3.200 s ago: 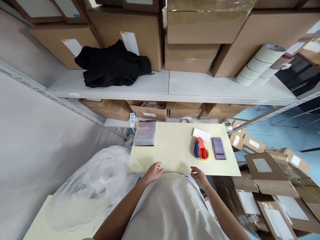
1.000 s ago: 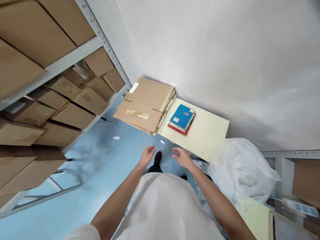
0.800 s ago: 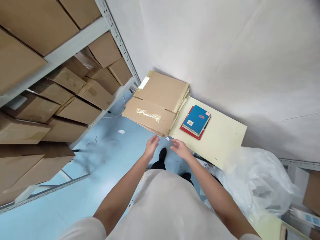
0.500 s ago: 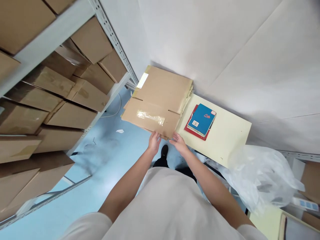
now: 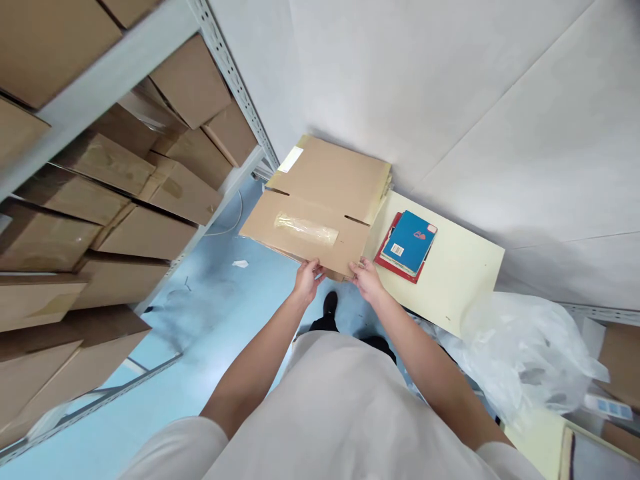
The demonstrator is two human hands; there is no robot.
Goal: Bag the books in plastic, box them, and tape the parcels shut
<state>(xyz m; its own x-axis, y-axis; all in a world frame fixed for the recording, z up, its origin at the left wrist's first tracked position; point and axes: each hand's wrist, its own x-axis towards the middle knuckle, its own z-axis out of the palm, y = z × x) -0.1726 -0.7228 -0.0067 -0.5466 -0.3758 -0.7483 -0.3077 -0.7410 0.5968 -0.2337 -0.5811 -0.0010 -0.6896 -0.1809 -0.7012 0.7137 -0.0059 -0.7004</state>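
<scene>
Brown cardboard, the top flattened box (image 5: 320, 200) of a stack (image 5: 387, 185), is now held by its near edge in both bare hands. The left hand (image 5: 307, 280) is nearly closed there, its thumb on the upper face and its fingers curled at or under the rim. The right hand (image 5: 367, 280) pinches the near right corner in much the same way, so only the board's thickness seems to part thumb from fingers. Half a second ago the hands were just meeting this edge with looser fingers, and shortly before that they were apart from it. The work in hand, as I judge it, has passed from reaching to gripping. The near edge looks slightly raised (the glare on the clear tape strip (image 5: 306, 230) has dulled too, which hints at a tilt), but the lift is too small to be sure of.

Farther out, the flattened box lies by the wall (image 5: 400, 80), a white label (image 5: 291, 160) at its far left corner. The stack reaches the end of the pale yellow desk (image 5: 460, 267); what bears its weight is mostly hidden. On the desk, a blue book (image 5: 411, 240) rests on a red one (image 5: 397, 269), just beside the right hand. Beyond sits a translucent plastic bag (image 5: 530, 353); on the other side, boxes (image 5: 177, 190) fill a metal rack (image 5: 125, 70).
</scene>
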